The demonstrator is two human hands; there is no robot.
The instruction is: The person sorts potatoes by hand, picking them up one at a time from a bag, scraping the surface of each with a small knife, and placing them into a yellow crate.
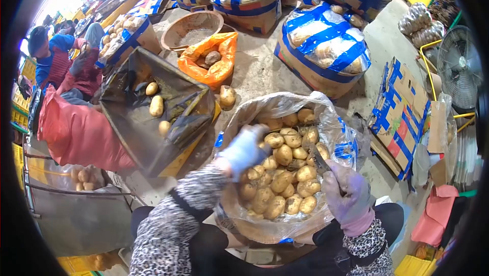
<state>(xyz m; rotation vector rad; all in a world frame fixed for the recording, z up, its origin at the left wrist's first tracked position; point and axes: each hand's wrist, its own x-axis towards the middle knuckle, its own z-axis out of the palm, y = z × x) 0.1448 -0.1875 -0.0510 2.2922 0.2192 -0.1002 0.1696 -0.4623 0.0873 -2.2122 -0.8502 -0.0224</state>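
Note:
A plastic-lined box (249,108) full of potatoes (281,179) stands between my knees. My left hand (244,146), in a pale glove, hangs over the left side of the potatoes, smeared by motion. Whether its fingers hold anything does not show. At the right side of the box, my right hand (349,192), also gloved, is closed around what looks like a knife (320,161). Its dark blade points up and left over the potatoes. Left of the box, a tray lined with black plastic (135,80) holds potatoes (156,106).
An orange bag (198,74) with dark lumps and a brown basin (192,27) stand ahead. Blue-taped boxes (326,46) line the back. Flattened cardboard (400,113) and a fan (461,67) are at right. A person (66,62) sits at far left, near a pink sack (76,133).

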